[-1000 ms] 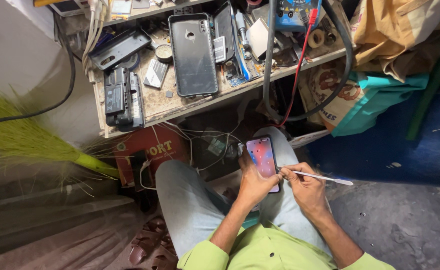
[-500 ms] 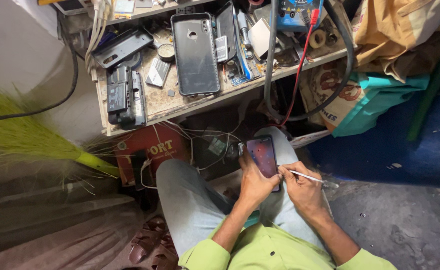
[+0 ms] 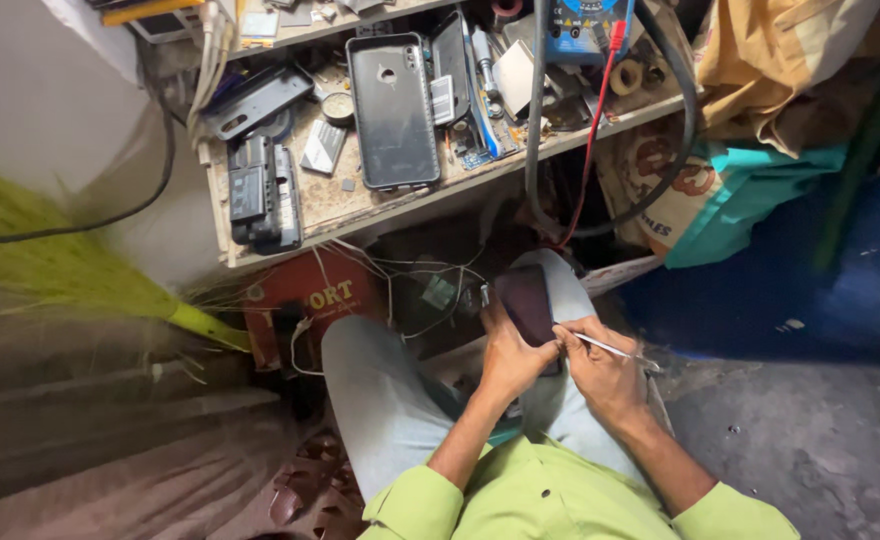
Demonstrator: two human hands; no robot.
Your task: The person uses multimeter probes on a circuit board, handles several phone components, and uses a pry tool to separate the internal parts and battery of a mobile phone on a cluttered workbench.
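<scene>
Dark phone (image 3: 526, 300) rests above the knee, wrapped by the left hand (image 3: 508, 352). Right hand (image 3: 600, 365) pinches thin tweezers (image 3: 612, 349) at its edge; a slip could, I think, scratch it.

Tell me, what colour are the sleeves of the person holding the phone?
Bright lime green. The sleeves show at the bottom of the head view, below the left hand gripping the phone.

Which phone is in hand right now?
The dark phone over the lap, gripped by the left hand. The grey phone shell lies untouched on the bench.
</scene>
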